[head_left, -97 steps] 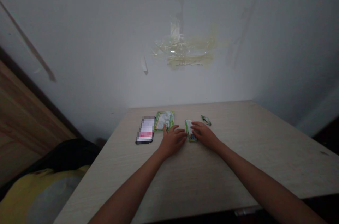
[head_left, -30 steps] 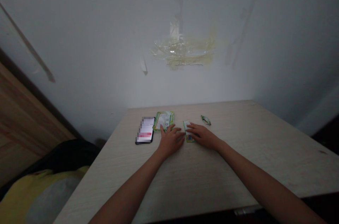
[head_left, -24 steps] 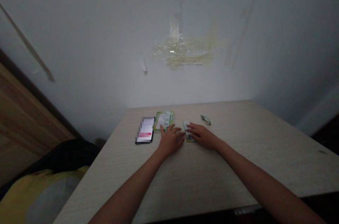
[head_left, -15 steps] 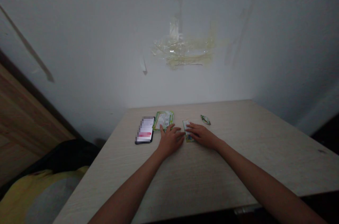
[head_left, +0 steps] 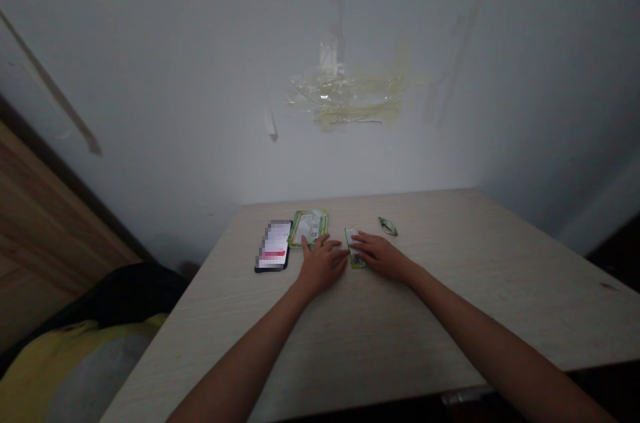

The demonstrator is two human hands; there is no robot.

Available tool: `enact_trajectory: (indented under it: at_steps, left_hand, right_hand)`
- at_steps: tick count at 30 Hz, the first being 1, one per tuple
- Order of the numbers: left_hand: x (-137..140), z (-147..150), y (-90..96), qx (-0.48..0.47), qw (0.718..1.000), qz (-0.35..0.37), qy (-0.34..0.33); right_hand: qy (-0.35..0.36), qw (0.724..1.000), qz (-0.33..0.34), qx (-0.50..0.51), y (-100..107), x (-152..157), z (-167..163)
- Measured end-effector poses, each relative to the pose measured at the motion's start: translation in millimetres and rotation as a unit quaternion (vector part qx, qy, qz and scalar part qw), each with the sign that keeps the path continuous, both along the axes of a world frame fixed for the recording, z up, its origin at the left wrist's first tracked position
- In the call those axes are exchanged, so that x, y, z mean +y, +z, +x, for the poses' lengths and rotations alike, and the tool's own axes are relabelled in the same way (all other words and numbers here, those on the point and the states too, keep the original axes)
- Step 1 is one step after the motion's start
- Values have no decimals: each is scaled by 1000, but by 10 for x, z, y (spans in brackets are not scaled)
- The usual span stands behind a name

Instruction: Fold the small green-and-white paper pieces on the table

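My right hand (head_left: 383,254) lies with its fingers stretched over a small narrow printed packet (head_left: 356,260), green and yellow at its edges; part of it is covered by those fingers. Spread on the tabletop just left of it is my left hand (head_left: 323,264). Its fingertips reach the near edge of a larger green-and-white printed packet (head_left: 310,223); whether they press on it I cannot tell. Beyond my right hand rests a small crumpled green piece of wrapper (head_left: 387,226).
A phone (head_left: 273,246) with a lit screen lies left of the larger packet, on the pale wooden table (head_left: 450,303). The wall (head_left: 200,76) behind carries strips of old tape (head_left: 345,93). Yellow and grey cloth (head_left: 90,363) sits beyond the table's left edge.
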State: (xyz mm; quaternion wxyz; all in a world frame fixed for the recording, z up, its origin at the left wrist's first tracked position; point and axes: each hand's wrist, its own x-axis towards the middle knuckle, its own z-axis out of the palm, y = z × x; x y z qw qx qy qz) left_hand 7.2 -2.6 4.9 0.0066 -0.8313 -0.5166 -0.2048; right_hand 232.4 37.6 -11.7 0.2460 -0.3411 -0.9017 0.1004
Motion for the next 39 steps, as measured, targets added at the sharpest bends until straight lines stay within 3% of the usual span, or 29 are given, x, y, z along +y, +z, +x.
enact_trajectory:
  at_steps: [23,30,39]
  left_hand:
    - [8,4,-19,-2,1000,9,-2]
    - [40,11,21,14,998,33,-46]
    - [58,-8,67,41,996,18,-82]
  right_hand:
    - [4,1000,15,5,-14,-2,-18]
    - [-32,999,13,7,10,-19,-49]
    - [-24,999,18,14,-3,5,-38]
